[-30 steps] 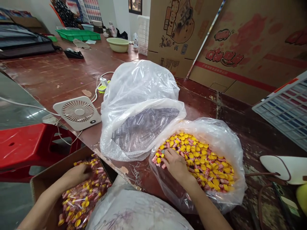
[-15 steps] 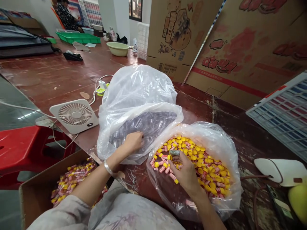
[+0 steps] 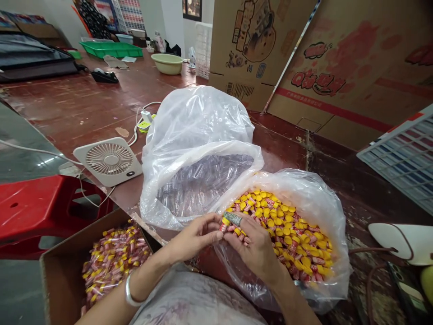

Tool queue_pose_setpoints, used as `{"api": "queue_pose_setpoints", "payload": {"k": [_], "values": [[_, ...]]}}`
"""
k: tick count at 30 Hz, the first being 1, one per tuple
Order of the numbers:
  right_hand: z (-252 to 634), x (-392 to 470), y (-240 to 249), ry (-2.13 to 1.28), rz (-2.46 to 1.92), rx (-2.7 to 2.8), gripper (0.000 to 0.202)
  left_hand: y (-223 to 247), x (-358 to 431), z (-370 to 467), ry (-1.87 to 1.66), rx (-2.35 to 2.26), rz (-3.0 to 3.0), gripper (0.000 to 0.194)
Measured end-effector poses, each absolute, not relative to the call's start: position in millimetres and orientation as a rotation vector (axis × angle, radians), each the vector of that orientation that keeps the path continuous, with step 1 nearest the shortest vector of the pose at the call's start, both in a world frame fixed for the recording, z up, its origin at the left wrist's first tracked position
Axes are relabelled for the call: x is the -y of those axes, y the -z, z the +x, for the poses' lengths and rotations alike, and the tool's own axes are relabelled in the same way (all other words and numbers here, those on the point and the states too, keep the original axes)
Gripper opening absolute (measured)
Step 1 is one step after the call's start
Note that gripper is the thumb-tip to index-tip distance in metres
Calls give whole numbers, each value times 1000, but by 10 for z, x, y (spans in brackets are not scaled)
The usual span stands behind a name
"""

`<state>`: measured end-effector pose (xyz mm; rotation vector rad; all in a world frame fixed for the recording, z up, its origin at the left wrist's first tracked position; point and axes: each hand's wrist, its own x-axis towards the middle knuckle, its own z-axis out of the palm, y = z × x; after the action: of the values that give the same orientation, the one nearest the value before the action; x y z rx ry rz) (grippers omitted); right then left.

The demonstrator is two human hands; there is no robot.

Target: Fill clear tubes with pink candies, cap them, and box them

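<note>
My left hand (image 3: 201,234) and my right hand (image 3: 252,243) meet at the near left edge of a clear bag (image 3: 338,275). A small yellow-capped tube with red and white inside (image 3: 223,224) is pinched between their fingertips. Whether a clear tube is around it is hard to make out. Grey-green tape (image 3: 232,218) wraps my right index finger. Below and beyond the fingers, the bag holds many yellow caps (image 3: 287,231) and red-and-white rolls. Just beyond my left hand, a white plastic bag (image 3: 203,113) lies open, with clear tubes (image 3: 203,180) inside.
At lower left a cardboard box (image 3: 56,275) holds capped tubes (image 3: 115,257), near a red stool (image 3: 30,203). A white fan (image 3: 110,160) with a cord stands left of the bags. Large cartons (image 3: 304,81) and a white crate (image 3: 402,153) border the right. A person (image 3: 93,20) sits far back.
My left hand has come out of the bag of clear tubes and moved down to my right hand. My right hand has shifted slightly left and lower, its fingertips now close to the left ones.
</note>
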<state>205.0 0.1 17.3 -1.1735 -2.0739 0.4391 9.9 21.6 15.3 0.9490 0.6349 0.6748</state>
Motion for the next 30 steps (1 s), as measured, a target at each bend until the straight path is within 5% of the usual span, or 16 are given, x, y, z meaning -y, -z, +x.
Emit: {"api": "queue_pose_setpoints", "payload": {"k": [3,8,12,14,17,24,30], "values": [[2005,82,-79,-211,-1147,2165,54,-82,-126,256,-719,-544,736,32],[1977,133,19,1,-1245,2078,51,20,-80,447,-675,-570,656,33],[2226,20,-85,-179,-1325,2185,70,-41,-392,351,-639,-754,1157,19],[2426,-61,-80,-165,-1446,2126,61,-66,-666,233,-592,-1104,1666,19],[2637,-142,57,-74,-1616,2072,16,-9,-1055,81,-401,-1426,2118,29],[2288,-187,417,-245,-1622,2252,7,267,-1258,-2,-97,-1184,2330,28],[2158,-293,534,-340,-1678,2132,16,117,-1035,-352,-276,-1187,2258,25]]}}
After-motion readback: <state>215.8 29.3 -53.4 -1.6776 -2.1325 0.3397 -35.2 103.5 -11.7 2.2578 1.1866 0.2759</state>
